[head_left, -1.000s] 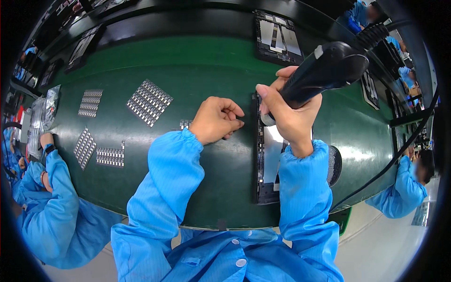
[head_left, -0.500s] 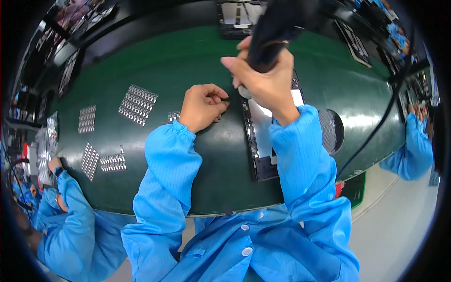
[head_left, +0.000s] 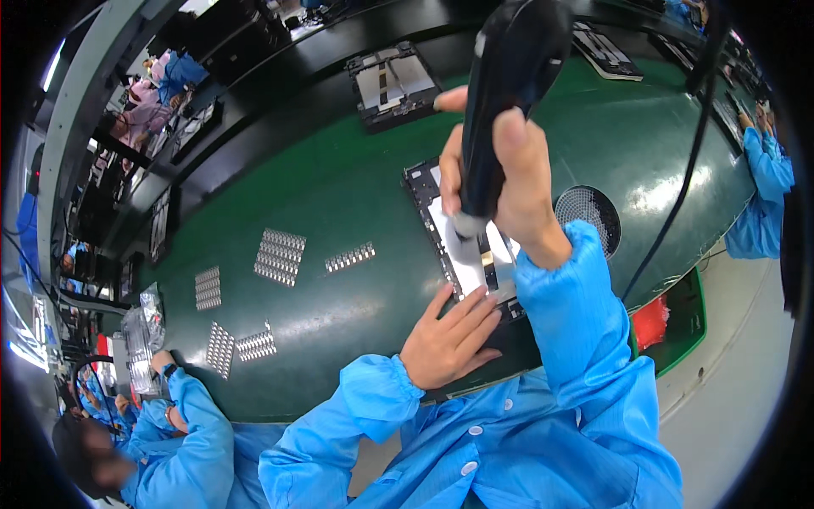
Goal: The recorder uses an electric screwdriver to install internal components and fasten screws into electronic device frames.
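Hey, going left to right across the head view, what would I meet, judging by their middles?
Clear plastic packaging, five sheets of small parts, left hand, right hand holding an electric screwdriver, round black dish, green bin.

Left hand [head_left: 451, 339] palm-down, fingers [head_left: 468, 321] loosely splayed; right hand [head_left: 527, 191] higher, curled in grip.

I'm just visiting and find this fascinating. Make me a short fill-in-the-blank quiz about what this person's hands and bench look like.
1. The right hand holds a tool whose body is coloured ____.
2. The left hand meets the device at its ____ end, not its far one.
3. The dish to the right of the device is ____ in shape, not square.
4. Inside the green bin lies something coloured ____.

Missing words: black; near; round; red.
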The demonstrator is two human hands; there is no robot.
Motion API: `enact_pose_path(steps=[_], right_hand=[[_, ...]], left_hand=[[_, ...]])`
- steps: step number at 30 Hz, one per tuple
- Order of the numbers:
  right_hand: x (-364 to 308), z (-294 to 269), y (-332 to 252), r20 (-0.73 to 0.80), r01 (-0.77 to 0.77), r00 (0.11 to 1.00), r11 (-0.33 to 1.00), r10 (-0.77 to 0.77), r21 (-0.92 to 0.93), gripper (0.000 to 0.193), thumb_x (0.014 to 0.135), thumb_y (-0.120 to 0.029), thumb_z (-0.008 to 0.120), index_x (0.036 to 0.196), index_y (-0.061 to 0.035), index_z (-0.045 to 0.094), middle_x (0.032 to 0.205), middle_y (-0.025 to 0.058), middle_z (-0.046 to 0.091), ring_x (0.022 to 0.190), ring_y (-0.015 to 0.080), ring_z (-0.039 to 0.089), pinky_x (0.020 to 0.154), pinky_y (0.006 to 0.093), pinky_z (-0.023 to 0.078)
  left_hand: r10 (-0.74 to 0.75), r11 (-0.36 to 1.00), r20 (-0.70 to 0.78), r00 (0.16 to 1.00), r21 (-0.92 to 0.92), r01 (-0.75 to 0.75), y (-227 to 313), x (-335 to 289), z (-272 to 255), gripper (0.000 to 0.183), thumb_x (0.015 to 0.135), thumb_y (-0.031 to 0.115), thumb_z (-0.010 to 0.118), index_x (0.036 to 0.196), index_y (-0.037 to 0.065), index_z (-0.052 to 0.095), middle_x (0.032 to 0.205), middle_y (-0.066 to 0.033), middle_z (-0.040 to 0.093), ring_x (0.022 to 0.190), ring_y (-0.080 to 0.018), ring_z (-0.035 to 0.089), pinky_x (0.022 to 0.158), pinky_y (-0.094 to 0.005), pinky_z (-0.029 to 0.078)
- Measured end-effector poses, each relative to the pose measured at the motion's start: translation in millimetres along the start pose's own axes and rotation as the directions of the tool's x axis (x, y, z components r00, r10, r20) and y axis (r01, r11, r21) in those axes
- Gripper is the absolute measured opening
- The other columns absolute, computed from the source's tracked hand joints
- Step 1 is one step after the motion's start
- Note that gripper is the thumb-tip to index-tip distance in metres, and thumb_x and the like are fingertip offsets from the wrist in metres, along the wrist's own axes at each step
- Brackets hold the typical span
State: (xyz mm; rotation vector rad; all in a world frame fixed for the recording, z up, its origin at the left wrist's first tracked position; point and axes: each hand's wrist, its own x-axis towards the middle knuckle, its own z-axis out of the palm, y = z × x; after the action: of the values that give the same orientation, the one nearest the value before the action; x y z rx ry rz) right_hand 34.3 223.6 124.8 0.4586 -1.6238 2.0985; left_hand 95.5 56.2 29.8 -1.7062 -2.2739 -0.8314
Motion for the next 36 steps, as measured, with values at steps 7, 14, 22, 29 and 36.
enact_pose_path(steps=[7, 14, 22, 29, 36], right_hand=[[-35.2, -14.9, -3.1, 0.329, -0.406, 0.886, 0.889, 0.327, 0.210, 0.075, 0.084, -0.063, 0.048, 0.108, 0.0073, 0.050, 0.065, 0.0077, 0.058, 0.049, 0.0109, 0.055, 0.046, 0.0223, 0.045], [-48.9, -18.3, 20.6, 0.424, -0.361, 0.883, 0.870, 0.202, 0.337, 0.049, 0.093, -0.046, 0.047, 0.105, 0.0015, 0.048, 0.067, 0.0041, 0.054, 0.052, 0.0090, 0.053, 0.047, 0.0216, 0.044], [-48.8, -28.4, 29.3, 0.360, -0.375, 0.900, 0.858, 0.246, 0.352, 0.044, 0.092, -0.046, 0.051, 0.086, -0.0032, 0.045, 0.062, 0.0016, 0.049, 0.051, 0.0062, 0.047, 0.045, 0.0217, 0.040], [-45.1, -38.0, 23.4, 0.252, -0.298, 0.941, 0.904, 0.225, 0.307, 0.045, 0.090, -0.044, 0.057, 0.101, -0.0010, 0.052, 0.062, 0.0024, 0.050, 0.055, 0.0077, 0.048, 0.049, 0.0234, 0.041], [-45.3, -40.6, 15.1, 0.156, -0.105, 0.983, 0.993, 0.096, 0.047, 0.051, 0.087, -0.048, 0.059, 0.079, 0.0011, 0.046, 0.053, 0.0144, 0.050, 0.046, 0.0250, 0.050, 0.046, 0.0354, 0.038]], left_hand=[[0.137, 0.990, 0.286, 0.948, -0.067, -0.122, -93.3, 12.5, -41.5, 0.035, 0.066, 0.012, 0.073, 0.100, 0.007, 0.064, 0.100, -0.0107, 0.063, 0.098, -0.0273, 0.057, 0.087, -0.0433, 0.042], [0.158, 0.980, 0.081, 0.984, -0.136, -0.146, -152.4, 83.1, -10.0, 0.044, 0.071, 0.004, 0.068, 0.114, -0.001, 0.058, 0.123, -0.0190, 0.055, 0.116, -0.0344, 0.053, 0.094, -0.0383, 0.046], [-0.003, 0.936, -0.198, 0.980, 0.345, 0.073, -168.8, 193.5, 63.4, 0.033, 0.077, 0.018, 0.069, 0.105, 0.000, 0.064, 0.111, -0.0201, 0.061, 0.107, -0.0346, 0.057, 0.092, -0.0392, 0.046], [-0.310, 0.884, -0.090, 0.946, 0.339, 0.322, -220.9, 232.7, 59.0, 0.035, 0.076, 0.009, 0.059, 0.109, -0.002, 0.060, 0.116, -0.0241, 0.058, 0.112, -0.0396, 0.053, 0.098, -0.0418, 0.041], [-0.507, 0.678, 0.172, 0.845, 0.684, 0.268, -275.2, 175.9, -33.5, 0.078, 0.061, 0.002, 0.066, 0.133, 0.002, 0.038, 0.139, -0.0214, 0.038, 0.130, -0.0367, 0.035, 0.103, -0.0452, 0.036]])
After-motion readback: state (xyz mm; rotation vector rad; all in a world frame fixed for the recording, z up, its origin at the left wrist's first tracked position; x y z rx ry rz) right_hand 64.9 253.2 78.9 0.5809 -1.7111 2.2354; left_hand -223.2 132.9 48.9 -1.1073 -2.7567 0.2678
